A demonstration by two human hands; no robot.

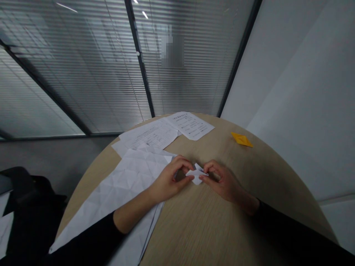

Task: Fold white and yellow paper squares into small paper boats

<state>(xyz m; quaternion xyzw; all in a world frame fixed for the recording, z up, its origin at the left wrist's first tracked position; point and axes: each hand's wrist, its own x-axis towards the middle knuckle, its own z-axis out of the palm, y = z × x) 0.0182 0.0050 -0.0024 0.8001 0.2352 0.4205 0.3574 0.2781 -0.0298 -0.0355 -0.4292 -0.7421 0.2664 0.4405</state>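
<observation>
A small piece of folded white paper, with pointed flaps standing out from it, is held between my two hands above the table. My left hand pinches its left point between thumb and fingers. On the other side, my right hand grips the right point the same way, thumb nearest me. Part of the folded paper is hidden behind my fingertips. My left wrist passes over large creased white sheets.
The round wooden table curves away towards a wall and blinds. At its far right lies a yellow folded paper boat. Printed sheets overlap at the far edge. A black chair with papers stands at the left.
</observation>
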